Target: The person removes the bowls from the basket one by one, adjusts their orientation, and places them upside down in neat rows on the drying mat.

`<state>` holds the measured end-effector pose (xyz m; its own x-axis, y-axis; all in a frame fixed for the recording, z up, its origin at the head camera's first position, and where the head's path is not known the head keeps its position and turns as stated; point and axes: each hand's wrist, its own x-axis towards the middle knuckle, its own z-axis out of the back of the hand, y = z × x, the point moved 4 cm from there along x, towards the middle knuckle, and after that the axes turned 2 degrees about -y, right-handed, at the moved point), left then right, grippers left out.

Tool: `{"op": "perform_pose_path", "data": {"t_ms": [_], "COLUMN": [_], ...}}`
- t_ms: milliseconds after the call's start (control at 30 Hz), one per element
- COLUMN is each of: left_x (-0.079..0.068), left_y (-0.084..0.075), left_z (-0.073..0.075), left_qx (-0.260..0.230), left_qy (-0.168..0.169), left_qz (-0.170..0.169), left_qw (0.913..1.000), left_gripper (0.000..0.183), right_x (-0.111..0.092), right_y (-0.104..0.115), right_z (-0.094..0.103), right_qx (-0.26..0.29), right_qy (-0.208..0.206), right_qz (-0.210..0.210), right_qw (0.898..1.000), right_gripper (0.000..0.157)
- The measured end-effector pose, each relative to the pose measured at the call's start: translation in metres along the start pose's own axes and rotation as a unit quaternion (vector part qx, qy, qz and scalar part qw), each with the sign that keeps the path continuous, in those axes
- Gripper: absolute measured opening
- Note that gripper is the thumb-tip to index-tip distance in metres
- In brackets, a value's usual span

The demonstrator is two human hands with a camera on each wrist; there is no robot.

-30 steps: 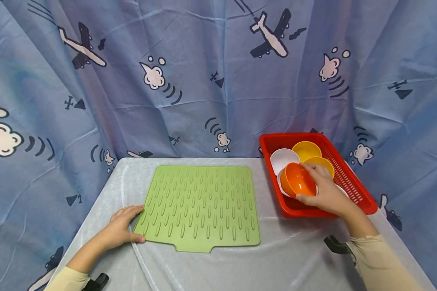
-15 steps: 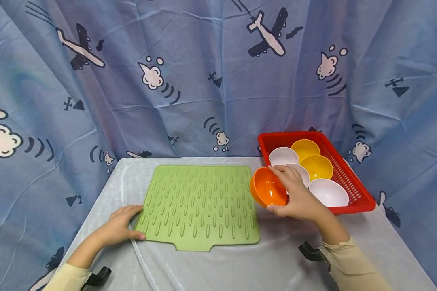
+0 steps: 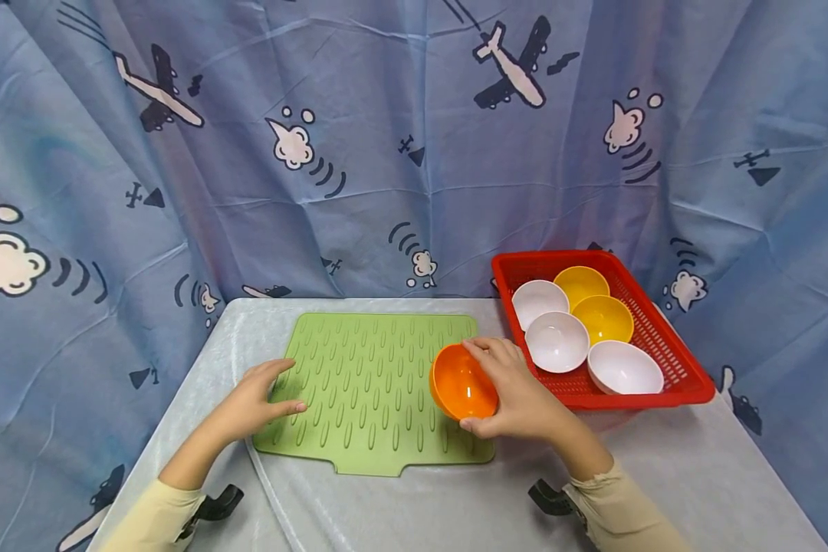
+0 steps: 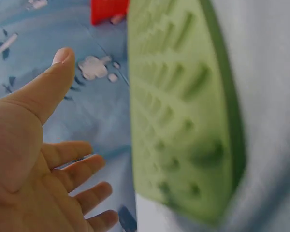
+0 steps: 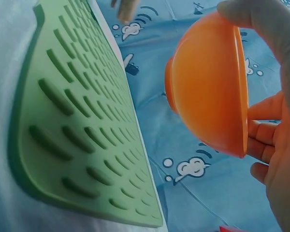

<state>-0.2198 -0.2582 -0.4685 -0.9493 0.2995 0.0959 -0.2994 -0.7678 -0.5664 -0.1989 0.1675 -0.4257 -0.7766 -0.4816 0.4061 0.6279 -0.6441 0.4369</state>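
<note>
An orange bowl (image 3: 461,383) is held by its rim in my right hand (image 3: 517,391), over the right part of a green ridged mat (image 3: 366,391). The right wrist view shows the bowl (image 5: 208,87) tilted, with thumb and fingers at its rim and its foot facing the mat (image 5: 82,111). My left hand (image 3: 251,402) hovers over the mat's left edge, thumb and fingers spread apart. In the left wrist view that hand (image 4: 43,159) holds nothing, and the mat (image 4: 179,106) lies beside it.
A red basket (image 3: 690,391) at the right holds white bowls, such as the near one (image 3: 624,368), and two yellow bowls (image 3: 603,318). A pale cloth covers the table (image 3: 469,514). Behind hangs a blue curtain (image 3: 359,100) with airplane prints.
My right hand has carried the orange bowl leftward out of the red basket to above the mat. My left hand has let go of the mat's left edge and moved up and right.
</note>
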Motion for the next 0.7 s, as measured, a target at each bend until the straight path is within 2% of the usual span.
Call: {"op": "perform_pose_path", "data": {"t_ms": [200, 467, 700], "left_x": [0.014, 0.028, 0.029], "left_y": [-0.034, -0.076, -0.103], "left_z": [-0.003, -0.011, -0.033], "left_qx": [-0.052, -0.105, -0.163], "left_qy": [-0.003, -0.014, 0.002], "left_qz": [-0.015, -0.044, -0.034], "left_qw": [0.9985, 0.9935, 0.986], "left_gripper": [0.085, 0.085, 0.076], "right_x": [0.001, 0.003, 0.005], "right_y": [0.003, 0.008, 0.01], "right_z": [-0.012, -0.016, -0.018], "right_qx": [-0.014, -0.037, -0.057], "right_qy": [-0.003, -0.021, -0.045], "right_qz": [0.014, 0.032, 0.068], "right_qw": [1.0, 0.999, 0.995], "right_gripper": [0.107, 0.109, 0.109]}}
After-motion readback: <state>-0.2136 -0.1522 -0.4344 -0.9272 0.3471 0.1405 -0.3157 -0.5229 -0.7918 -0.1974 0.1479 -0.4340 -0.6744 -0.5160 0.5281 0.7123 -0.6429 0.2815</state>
